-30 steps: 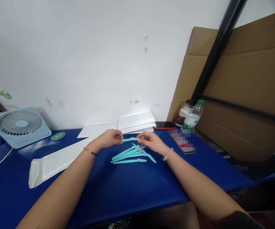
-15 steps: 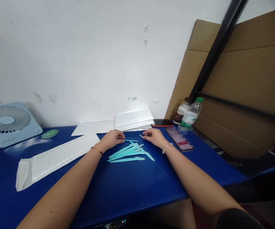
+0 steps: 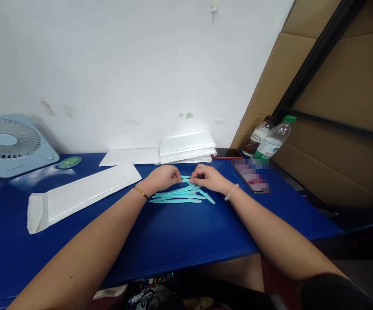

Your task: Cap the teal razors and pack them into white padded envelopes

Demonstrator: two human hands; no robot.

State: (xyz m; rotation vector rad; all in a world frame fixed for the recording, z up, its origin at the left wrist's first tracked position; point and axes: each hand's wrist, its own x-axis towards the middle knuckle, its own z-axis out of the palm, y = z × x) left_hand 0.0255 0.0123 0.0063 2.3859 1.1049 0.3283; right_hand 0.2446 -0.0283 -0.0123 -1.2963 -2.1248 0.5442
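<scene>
Over the far end of a pile of turquoise eyebrow razors (image 3: 177,195), my two hands nearly meet. My left hand (image 3: 167,177) is closed, its fingertips pinching a thin turquoise eyebrow razor (image 3: 185,177) that points to the right. Facing it, my right hand (image 3: 209,177) pinches at the razor's end; the small clear cap seen in it a moment before is mostly hidden by the fingers. The other razors lie loosely fanned on the blue table (image 3: 186,232), just below my hands.
Left of the pile lies a long white padded mailer (image 3: 89,193). More white mailers (image 3: 188,144) are stacked by the wall. A light blue fan (image 3: 12,144) and green disc (image 3: 70,162) stand far left. Right are a phone (image 3: 251,176), another phone (image 3: 228,153) and two bottles (image 3: 272,142).
My hands have come together, bringing the razor in the left and the small clear cap in the right to one spot. The camera view has tilted down slightly.
</scene>
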